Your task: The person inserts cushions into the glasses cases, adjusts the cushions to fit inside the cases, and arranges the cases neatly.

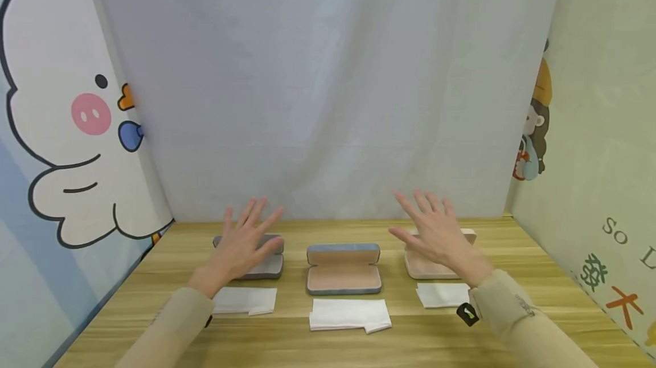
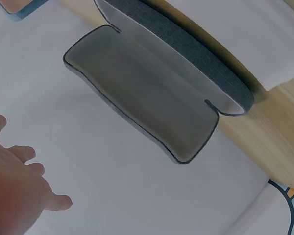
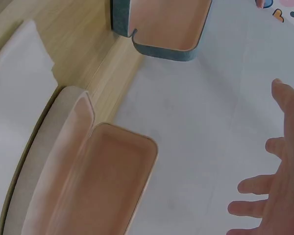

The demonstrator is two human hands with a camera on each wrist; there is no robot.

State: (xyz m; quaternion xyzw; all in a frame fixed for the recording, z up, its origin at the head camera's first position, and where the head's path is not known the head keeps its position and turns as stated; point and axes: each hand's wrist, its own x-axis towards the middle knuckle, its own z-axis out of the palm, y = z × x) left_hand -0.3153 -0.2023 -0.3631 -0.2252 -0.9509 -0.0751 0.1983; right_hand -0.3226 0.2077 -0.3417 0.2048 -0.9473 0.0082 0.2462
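My left hand (image 1: 238, 251) is held with fingers spread in front of the left glasses case, partly covering it. That case is dark grey with a grey lining (image 2: 142, 93) and has its lid up. My right hand (image 1: 442, 236) is likewise spread, overlapping the pale glasses case (image 1: 425, 268) on the right, whose pinkish lining (image 3: 108, 181) shows in the right wrist view. Between the hands, a blue glasses case (image 1: 344, 278) with a pinkish inside lies with its lid raised. Neither hand holds anything.
A folded white cloth lies before each case: left cloth (image 1: 246, 301), middle cloth (image 1: 349, 315), right cloth (image 1: 442, 295). The wooden table (image 1: 287, 351) meets a pale hanging curtain (image 1: 328, 100) at the back. Printed cartoon panels (image 1: 66, 72) flank both sides.
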